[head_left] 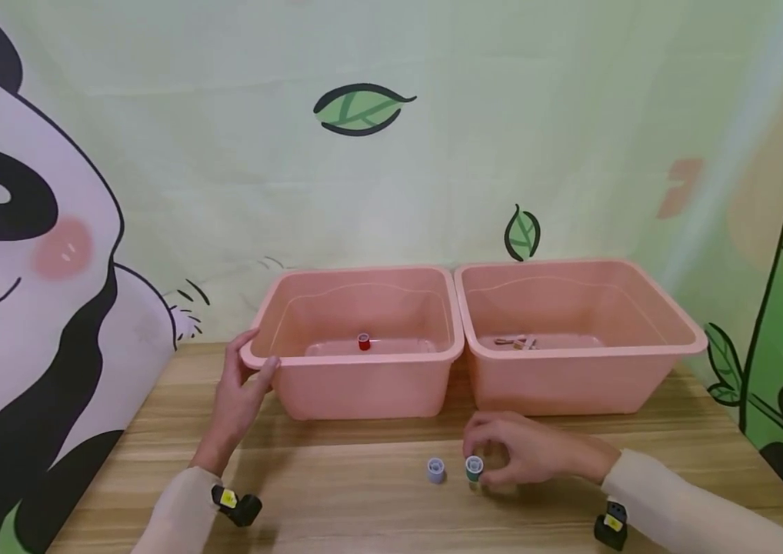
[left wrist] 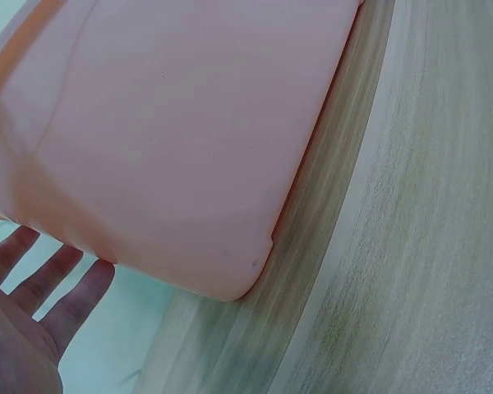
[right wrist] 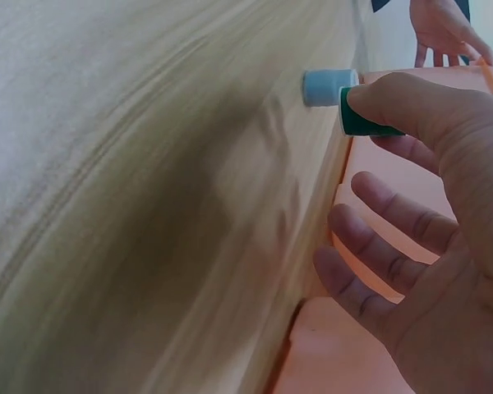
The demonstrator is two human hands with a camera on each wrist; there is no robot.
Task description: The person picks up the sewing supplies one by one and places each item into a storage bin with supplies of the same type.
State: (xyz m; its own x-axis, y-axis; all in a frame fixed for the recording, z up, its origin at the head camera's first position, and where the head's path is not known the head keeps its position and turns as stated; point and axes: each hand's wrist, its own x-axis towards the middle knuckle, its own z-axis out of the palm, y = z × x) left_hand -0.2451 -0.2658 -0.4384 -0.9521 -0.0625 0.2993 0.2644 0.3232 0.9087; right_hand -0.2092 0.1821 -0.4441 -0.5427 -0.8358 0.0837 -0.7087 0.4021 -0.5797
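My right hand (head_left: 519, 448) pinches a small green spool-like cylinder (head_left: 474, 468) with a white ringed end between thumb and index finger. The other fingers are spread in the right wrist view. Just left of it, a matching light blue cylinder (head_left: 436, 470) stands on the table. My left hand (head_left: 239, 388) holds the front left corner of the left pink tub (head_left: 364, 388), thumb on the front rim and fingers at the side. In the left wrist view its fingertips (left wrist: 94, 279) touch the tub's outer wall. A red cylinder (head_left: 364, 342) sits inside this tub.
A second pink tub (head_left: 571, 382) stands close beside the first, on the right. Several small thin pieces (head_left: 519, 342) lie in it, too small to identify. Both tubs stand on a wood-grain table (head_left: 336, 485), before a printed cloth backdrop (head_left: 225, 154).
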